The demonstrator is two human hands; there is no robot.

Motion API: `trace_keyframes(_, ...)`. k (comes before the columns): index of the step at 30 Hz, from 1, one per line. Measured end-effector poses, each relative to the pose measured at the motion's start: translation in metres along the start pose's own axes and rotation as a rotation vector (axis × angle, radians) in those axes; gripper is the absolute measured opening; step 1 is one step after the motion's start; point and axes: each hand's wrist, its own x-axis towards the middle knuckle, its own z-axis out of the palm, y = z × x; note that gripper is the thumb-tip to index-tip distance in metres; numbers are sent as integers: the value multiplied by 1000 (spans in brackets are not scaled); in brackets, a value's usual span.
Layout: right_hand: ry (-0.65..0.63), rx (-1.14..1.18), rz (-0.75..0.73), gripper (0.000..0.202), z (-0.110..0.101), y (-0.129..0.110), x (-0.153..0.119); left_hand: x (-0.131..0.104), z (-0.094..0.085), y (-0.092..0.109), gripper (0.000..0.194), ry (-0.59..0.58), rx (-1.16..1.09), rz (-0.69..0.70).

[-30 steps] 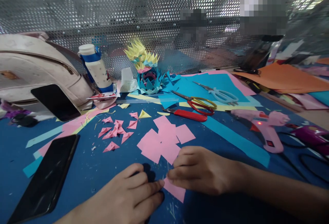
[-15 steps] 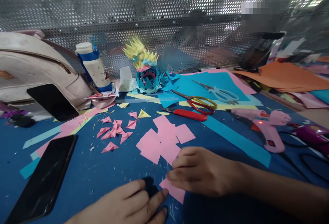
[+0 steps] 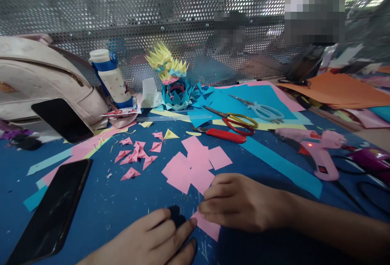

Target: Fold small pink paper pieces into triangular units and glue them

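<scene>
"What's biggest in front of you?"

"The blue tabletop [image 3: 94, 220], then a pale backpack [image 3: 36, 78] at the back left."

"And your hands?"

"My right hand [image 3: 243, 204] has its fingers curled down over a paper; they hide their own tips, so I can't tell whether I'm pinching it or only pressing. My left hand [image 3: 158, 236] is loosely bent, a gap between thumb and forefinger — it grips nothing, though the forefinger reaches the paper's left edge."

"What lies about them?"

"A pink hot glue gun [image 3: 319, 151], its red light glowing, beyond my right wrist. Overlapping pink squares [image 3: 195, 159] spread just past my fingers."

"Where's your own piece?"

"That pink paper square [image 3: 209, 227] is flat on the table, partly under my right fingers. Smallest — the folded pink triangles [image 3: 139, 151], clustered left of the squares."
</scene>
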Motion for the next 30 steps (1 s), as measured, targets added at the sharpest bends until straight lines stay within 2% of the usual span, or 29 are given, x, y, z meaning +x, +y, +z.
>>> trace_keyframes(7,-57,90,45,24,0,2,-1,-1,1,1,45,11,0,5)
trace_keyframes(15,-43,151,58,30,1,2,-2,-1,0,-2,48,5,-4,15)
trace_keyframes(24,-18,145,39,31,2,4,-1,-2,6,3,41,25,17,2)
trace_keyframes(30,-72,168,65,37,1,4,-2,0,5,0,32,24,-26,-3)
